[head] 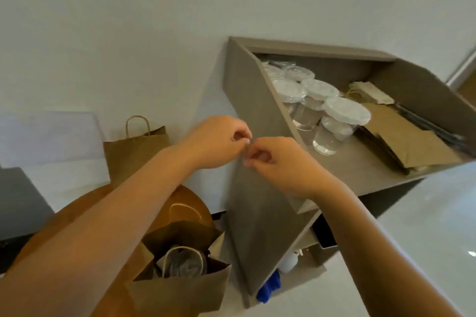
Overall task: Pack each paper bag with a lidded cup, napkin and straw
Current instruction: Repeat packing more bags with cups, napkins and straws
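Note:
My left hand [219, 141] and my right hand [278, 162] meet in mid-air in front of the grey shelf unit [257, 100], fingers curled and fingertips touching. Nothing shows between them. Below them an open paper bag [180, 288] stands with a lidded cup [184, 264] inside. A second paper bag [136, 152] with a handle stands upright farther back on the left. On the shelf are several clear lidded cups [345, 113], a stack of flat paper bags [407, 141], folded brown napkins [371, 92] and dark straws [432, 126].
The open bag sits on a round brown table [185, 203]. The shelf's lower level holds a blue cloth [269, 288] and a white bottle [288, 262]. A dark flat object [20, 201] lies at the left edge. A white wall is behind.

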`<action>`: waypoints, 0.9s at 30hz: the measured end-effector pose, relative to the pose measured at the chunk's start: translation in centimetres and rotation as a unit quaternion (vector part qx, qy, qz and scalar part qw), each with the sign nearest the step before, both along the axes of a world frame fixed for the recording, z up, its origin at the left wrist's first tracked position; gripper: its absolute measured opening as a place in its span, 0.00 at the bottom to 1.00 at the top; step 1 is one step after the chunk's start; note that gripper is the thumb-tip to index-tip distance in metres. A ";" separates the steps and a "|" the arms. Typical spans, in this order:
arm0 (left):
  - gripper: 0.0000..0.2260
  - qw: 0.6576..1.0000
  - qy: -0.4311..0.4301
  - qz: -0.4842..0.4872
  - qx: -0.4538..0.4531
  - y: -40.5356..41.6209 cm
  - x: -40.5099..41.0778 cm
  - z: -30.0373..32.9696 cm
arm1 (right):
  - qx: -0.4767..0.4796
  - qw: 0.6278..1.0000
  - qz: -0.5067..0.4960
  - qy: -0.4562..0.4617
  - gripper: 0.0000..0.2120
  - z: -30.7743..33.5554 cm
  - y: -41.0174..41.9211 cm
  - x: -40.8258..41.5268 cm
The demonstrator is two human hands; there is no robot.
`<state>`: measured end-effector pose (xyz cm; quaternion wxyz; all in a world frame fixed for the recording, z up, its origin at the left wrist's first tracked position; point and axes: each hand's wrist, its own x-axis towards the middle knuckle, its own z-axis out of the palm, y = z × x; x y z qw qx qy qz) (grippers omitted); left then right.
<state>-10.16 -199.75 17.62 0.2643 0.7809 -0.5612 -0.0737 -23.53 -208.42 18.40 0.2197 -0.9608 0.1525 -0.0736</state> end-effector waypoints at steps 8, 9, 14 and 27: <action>0.06 0.990 -0.015 -0.075 -0.115 -10.5 -5.6 5.9 | 0.067 0.985 -0.127 -0.092 0.06 4.9 -9.3 -6.9; 0.06 0.991 -0.019 -0.083 -0.107 -11.9 -6.2 6.0 | 0.065 0.983 -0.139 -0.098 0.05 4.7 -10.7 -7.6; 0.08 0.992 -0.037 -0.092 -0.083 -19.6 -8.5 6.4 | 0.061 0.977 -0.174 -0.110 0.04 4.3 -18.2 -9.8; 0.10 0.994 -0.106 -0.030 0.020 -36.1 -7.4 5.9 | 0.020 0.992 -0.123 -0.016 0.07 1.3 -36.4 -3.7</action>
